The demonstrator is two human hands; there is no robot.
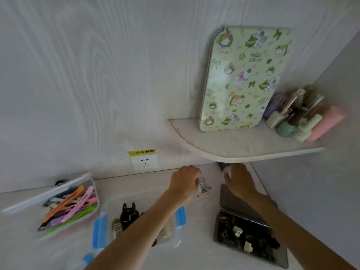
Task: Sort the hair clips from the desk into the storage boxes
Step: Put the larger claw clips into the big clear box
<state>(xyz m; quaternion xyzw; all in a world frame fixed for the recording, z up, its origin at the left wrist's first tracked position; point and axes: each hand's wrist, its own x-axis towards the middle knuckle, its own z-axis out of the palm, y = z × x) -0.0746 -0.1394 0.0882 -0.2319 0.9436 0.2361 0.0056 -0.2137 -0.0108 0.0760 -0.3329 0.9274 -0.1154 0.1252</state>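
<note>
Reaching toward the back of the pale wood-grain desk, left hand hovers over small silvery metal hair clips; fingers curled down, grasp hidden, cannot tell. Right hand flat, fingers straight, empty, near a dark clip under the shelf. Clips likely light, stiff, slippery, springy: pinch across the body. Dark metal tin already holds small ones.

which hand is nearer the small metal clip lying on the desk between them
Left. The left hand is right beside the small metal clip; the right hand reaches past it, toward the corner under the shelf.
</note>
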